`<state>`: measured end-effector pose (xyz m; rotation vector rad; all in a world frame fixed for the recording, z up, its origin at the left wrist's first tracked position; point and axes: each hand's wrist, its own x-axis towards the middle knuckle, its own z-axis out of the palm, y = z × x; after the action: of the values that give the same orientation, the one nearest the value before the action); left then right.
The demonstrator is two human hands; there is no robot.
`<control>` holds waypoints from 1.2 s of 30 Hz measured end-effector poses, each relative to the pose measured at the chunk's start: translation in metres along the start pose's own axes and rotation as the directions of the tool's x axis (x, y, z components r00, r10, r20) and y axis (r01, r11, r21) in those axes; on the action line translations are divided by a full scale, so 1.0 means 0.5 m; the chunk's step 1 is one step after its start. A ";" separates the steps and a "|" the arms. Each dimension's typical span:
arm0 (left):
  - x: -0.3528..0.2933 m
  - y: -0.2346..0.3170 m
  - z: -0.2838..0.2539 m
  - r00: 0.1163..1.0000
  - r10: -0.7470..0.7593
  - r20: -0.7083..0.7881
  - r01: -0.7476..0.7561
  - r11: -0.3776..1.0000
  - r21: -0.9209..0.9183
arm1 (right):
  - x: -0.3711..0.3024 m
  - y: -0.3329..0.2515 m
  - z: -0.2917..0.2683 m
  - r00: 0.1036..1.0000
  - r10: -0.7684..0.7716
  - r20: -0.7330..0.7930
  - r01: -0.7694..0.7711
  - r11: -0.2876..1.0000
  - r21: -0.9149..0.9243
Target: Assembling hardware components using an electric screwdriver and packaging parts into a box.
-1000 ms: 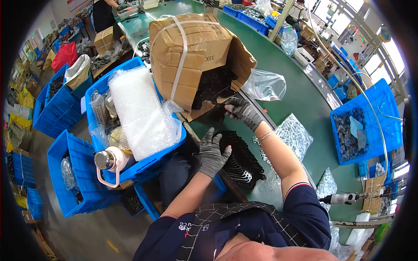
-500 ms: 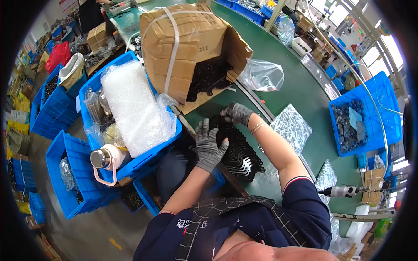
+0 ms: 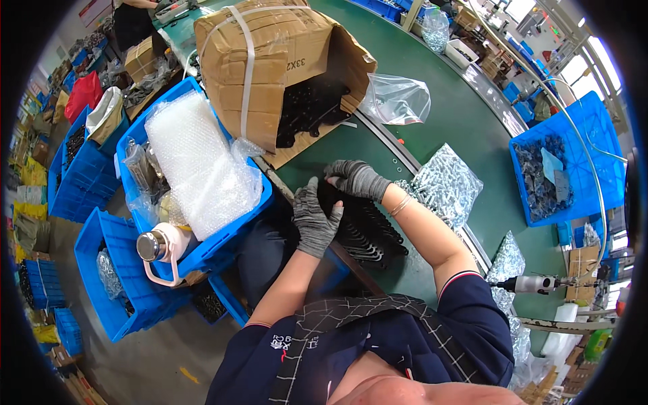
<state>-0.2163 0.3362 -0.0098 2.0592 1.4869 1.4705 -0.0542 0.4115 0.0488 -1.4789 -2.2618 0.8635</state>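
A row of thin black parts (image 3: 370, 233), nested closely together, lies on the green table in front of me. My left hand (image 3: 316, 223), in a grey knit glove, rests at the row's left side with its fingers stretched and thumb apart. My right hand (image 3: 359, 180), gloved likewise, is at the row's far end. Its fingers are bent in a pinch against a dark part, partly hidden by the glove. Just beyond stands a tilted, torn-open cardboard box (image 3: 228, 74) with more black parts (image 3: 314, 108) inside.
At left, a blue crate (image 3: 233, 226) holds bubble wrap (image 3: 202, 162) and a pink-handled flask (image 3: 165, 246). A metal strip (image 3: 385, 145) crosses the table. Right of it lie a bag of screws (image 3: 449, 185), a power driver (image 3: 530, 283) and a blue bin (image 3: 560, 169). Another person (image 3: 138, 27) stands far left.
My view has shifted slightly, so the box sits further left. Both hands have drawn a little closer together at the row's far end, and the right fingers are more bent.
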 end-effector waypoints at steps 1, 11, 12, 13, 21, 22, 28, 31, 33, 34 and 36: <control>0.002 -0.001 -0.002 0.999 0.009 0.042 -0.012 0.997 0.071 | -0.009 0.004 0.005 0.998 -0.057 -0.007 0.057 0.998 -0.002; -0.035 0.037 0.000 0.982 0.054 0.180 -0.084 0.983 0.163 | -0.112 0.010 0.008 0.960 -0.265 -0.087 0.257 0.962 -0.089; -0.040 0.046 0.000 0.983 0.056 0.177 -0.086 0.983 0.165 | -0.122 0.013 0.004 0.965 -0.252 -0.076 0.245 0.966 -0.082; -0.048 0.059 -0.002 0.979 0.065 0.193 -0.098 0.982 0.164 | -0.135 0.013 0.001 0.970 -0.236 -0.064 0.231 0.970 -0.074; -0.028 0.059 -0.023 0.954 0.047 0.295 -0.101 0.980 0.169 | -0.111 -0.086 -0.080 0.973 0.020 0.230 0.043 0.963 -0.265; -0.025 0.050 -0.022 0.954 0.044 0.297 -0.096 0.982 0.162 | -0.079 -0.099 -0.085 0.942 0.097 0.322 0.024 0.936 -0.350; -0.027 0.053 -0.012 0.956 0.006 0.293 -0.045 0.991 0.125 | 0.203 -0.074 0.035 0.844 -0.467 -0.265 0.126 0.651 -0.748; -0.025 0.068 -0.013 0.946 -0.015 0.322 -0.025 0.993 0.118 | 0.267 -0.068 0.041 0.845 -0.494 -0.206 0.054 0.462 -0.885; -0.023 0.061 -0.014 0.950 -0.014 0.313 -0.026 0.992 0.124 | 0.277 -0.061 0.040 0.808 -0.576 -0.126 0.096 0.340 -0.935; -0.026 0.059 -0.014 0.951 -0.019 0.309 -0.021 0.992 0.125 | 0.275 -0.059 0.038 0.790 -0.608 -0.082 0.115 0.277 -0.954; -0.030 0.056 -0.011 0.951 -0.020 0.307 -0.018 0.993 0.121 | 0.279 -0.050 0.018 0.789 -0.611 -0.064 0.152 0.295 -0.943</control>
<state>-0.2037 0.3089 0.0020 2.2323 1.4799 1.0172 -0.1361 0.5277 0.0478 -1.0532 -2.5979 -1.0132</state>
